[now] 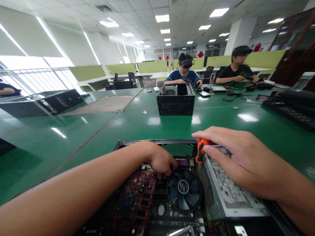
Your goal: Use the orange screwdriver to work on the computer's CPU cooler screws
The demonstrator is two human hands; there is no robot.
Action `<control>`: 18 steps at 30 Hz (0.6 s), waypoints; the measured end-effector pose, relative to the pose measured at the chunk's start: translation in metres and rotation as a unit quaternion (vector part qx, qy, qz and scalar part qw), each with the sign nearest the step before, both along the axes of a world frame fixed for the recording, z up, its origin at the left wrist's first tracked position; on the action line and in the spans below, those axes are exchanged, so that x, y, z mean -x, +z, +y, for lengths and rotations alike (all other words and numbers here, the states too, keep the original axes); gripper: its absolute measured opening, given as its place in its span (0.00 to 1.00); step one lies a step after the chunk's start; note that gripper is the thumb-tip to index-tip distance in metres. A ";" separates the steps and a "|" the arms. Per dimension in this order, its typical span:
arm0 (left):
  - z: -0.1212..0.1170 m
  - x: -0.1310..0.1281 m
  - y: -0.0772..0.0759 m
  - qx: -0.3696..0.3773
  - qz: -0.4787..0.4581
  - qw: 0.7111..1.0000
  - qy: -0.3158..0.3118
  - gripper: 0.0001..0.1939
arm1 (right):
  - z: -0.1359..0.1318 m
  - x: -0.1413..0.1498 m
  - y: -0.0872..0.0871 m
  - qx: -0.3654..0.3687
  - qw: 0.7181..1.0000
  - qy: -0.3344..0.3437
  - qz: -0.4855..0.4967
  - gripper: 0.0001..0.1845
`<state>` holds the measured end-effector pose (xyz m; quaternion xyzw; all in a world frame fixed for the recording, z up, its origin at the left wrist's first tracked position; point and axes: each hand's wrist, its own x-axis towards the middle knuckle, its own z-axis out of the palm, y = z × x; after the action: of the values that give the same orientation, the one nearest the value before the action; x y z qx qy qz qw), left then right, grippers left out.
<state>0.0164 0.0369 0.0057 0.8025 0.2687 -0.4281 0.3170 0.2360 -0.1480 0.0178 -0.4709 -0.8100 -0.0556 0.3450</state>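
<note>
My left hand (161, 160) reaches into an open computer case (177, 141), its fingers curled beside the rear-left edge of a round cooling fan (183, 186). What those fingertips grip, if anything, is hidden. To the left of the fan, under my forearm, is a red circuit card (141, 193). In my right hand (236, 157), the orange and black handle of a screwdriver (202, 150) is held between thumb and fingers; its shaft is not visible. That hand is above the silver power supply (231, 193) at the case's right side.
A second black case (175, 104) stands farther back on the green table (133, 123). Two people work behind it, with tools and parts around them. Another case (56, 101) lies at left. Cables and a black chassis part (290, 109) lie at right.
</note>
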 end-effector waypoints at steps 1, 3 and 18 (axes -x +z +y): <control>0.000 0.000 0.000 0.001 0.001 1.000 -0.001 0.28 | 0.000 0.001 0.000 0.000 1.000 0.003 -0.001 0.21; 0.000 0.000 0.001 0.003 0.000 1.000 -0.005 0.29 | 0.001 0.001 -0.001 0.002 1.000 0.004 -0.001 0.21; -0.004 -0.004 0.002 -0.002 -0.006 1.000 0.005 0.17 | -0.004 -0.001 0.002 0.010 1.000 0.011 0.003 0.21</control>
<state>0.0199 0.0331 0.0079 0.8043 0.2717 -0.4213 0.3189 0.2373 -0.1524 0.0194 -0.4657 -0.8145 -0.0426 0.3433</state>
